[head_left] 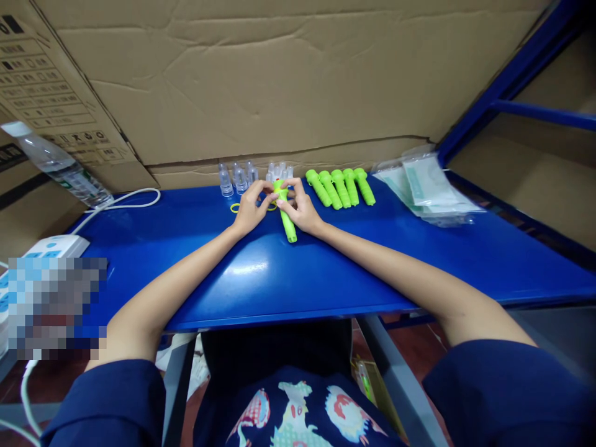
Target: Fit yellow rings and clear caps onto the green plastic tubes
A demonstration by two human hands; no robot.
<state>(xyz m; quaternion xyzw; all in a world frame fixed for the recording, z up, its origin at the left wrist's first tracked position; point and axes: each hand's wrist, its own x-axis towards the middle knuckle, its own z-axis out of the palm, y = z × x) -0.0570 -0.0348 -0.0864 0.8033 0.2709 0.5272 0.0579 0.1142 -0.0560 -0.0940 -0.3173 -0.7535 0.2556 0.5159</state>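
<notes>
A lime-green plastic flashlight body [287, 225] is held at its wide upper end between the fingers of both hands, its ridged handle slanting down toward me. My left hand [251, 208] grips the head from the left side, thumb and fingertips closed on it. On the other side, my right hand [302, 208] pinches the same head. Something small and red [278, 180] shows at the top of the head; I cannot make out what it is. A yellow ring [235, 208] lies beside my left hand, and another yellow ring [272, 207] is partly hidden behind the fingers.
Several green flashlight bodies [339, 188] lie in a row to the right. Clear plastic caps [239, 179] stand at the back, with smaller clear pieces [282, 169] behind my hands. Plastic bags [426, 186], a water bottle [65, 169] and a power strip [53, 245] flank the blue table [298, 279].
</notes>
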